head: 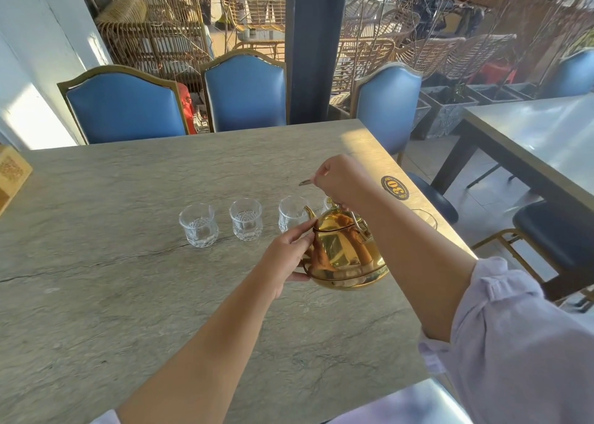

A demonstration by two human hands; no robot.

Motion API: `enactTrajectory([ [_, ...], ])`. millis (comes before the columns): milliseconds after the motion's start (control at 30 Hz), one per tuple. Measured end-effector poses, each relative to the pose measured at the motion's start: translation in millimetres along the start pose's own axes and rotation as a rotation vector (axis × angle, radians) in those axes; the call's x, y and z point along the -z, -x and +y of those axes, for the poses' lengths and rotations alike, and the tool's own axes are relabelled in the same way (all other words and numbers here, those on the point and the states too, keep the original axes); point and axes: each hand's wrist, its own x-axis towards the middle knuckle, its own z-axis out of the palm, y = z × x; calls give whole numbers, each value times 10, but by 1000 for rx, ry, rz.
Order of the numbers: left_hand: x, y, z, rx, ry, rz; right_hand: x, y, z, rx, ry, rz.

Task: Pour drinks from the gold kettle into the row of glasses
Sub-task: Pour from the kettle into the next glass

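Observation:
The gold kettle (347,256) is near the table's right side, tilted with its spout toward the third glass (289,214). My right hand (337,179) is shut on the kettle's raised handle from above. My left hand (286,256) presses fingers and thumb against the kettle's left side by the lid rim. Two more clear glasses (198,226) (246,219) stand in the row to the left and look empty. A fourth glass (328,202) is mostly hidden behind the kettle. A further glass rim (426,218) shows beyond my right forearm. I see no stream from the spout.
The stone-look table (128,279) carries a round "30" sticker (395,188) near its right edge and a wooden box (11,176) at the far left. Blue chairs (125,108) stand along the far side. A second table (530,134) is on the right.

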Motion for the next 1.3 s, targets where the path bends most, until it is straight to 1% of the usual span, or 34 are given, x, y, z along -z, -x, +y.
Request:
enactTrajectory([
  [267,-2,16,10,-3,5,1,30,-7,-43,-21,57,-54],
  [600,-14,39,-1,-12,16,2,32,28,-63,20,118,-47],
  [767,-10,65,-4,-3,24,5,-16,41,0,80,69,31],
  [900,1,66,-14,-9,20,4,-3,39,-81,41,201,-34],
  [1000,7,63,-15,-4,22,8,-1,13,-100,46,236,-50],
  [1067,14,64,-13,0,21,10,-6,22,-79,52,206,-35],
  [1167,20,68,3,-7,8,9,-16,48,-18,85,90,28],
  [1300,31,74,0,-24,-42,8,-39,125,58,72,-3,46],
])
